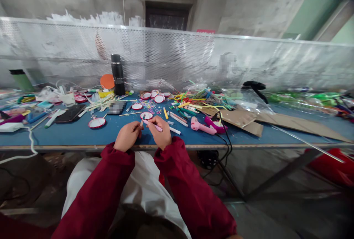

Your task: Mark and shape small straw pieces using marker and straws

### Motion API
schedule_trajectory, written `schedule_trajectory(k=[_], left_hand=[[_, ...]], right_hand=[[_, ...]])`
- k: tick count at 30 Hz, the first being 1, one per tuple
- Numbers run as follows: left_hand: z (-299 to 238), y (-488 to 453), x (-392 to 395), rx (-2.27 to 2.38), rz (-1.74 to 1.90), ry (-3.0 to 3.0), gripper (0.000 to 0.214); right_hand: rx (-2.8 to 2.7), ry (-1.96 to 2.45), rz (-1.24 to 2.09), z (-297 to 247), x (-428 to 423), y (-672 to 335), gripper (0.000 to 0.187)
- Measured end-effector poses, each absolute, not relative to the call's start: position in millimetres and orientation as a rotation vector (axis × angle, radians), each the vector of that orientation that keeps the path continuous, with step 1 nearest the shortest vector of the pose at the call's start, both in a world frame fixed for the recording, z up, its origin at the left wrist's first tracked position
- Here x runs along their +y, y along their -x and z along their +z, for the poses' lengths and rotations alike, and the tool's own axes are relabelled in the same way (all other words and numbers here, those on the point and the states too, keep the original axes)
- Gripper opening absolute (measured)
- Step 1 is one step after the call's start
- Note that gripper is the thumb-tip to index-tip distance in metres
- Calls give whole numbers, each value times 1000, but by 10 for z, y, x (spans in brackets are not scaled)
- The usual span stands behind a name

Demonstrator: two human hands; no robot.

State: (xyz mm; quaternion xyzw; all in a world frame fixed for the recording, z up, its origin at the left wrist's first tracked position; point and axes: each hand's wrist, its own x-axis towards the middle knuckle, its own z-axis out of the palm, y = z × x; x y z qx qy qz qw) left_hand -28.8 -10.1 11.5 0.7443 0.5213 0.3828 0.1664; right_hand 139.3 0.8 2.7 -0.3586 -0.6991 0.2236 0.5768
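Observation:
My left hand (127, 135) is closed at the table's front edge, its fingertips pinching a small, thin pale piece (142, 123) too small to identify. Close beside it, my right hand (163, 132) is wrapped round a pale pink pen-like stick (157, 127). The stick's far end points toward the left hand's fingertips; whether the two pieces touch I cannot tell. Just beyond my hands lies a round white disc with a red rim (146, 115). A white stick (175, 131) rests right of my right hand, near pinkish sticks (179, 119) and a yellow stick (165, 113).
A pink glue gun (203, 126) with a black cord lies to the right, before cardboard sheets (240, 120). Coloured strips (190, 100) are heaped behind. On the left are a dark phone (70, 114) and a black bottle (118, 75). A perforated metal screen (171, 54) borders the back.

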Motion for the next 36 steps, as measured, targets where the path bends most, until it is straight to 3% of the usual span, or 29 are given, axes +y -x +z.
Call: schedule_trajectory(k=[36], left_hand=[[128, 287, -99, 1502, 1081, -2128, 26]], right_hand=[[-1622, 853, 509, 19, 15, -1400, 17]])
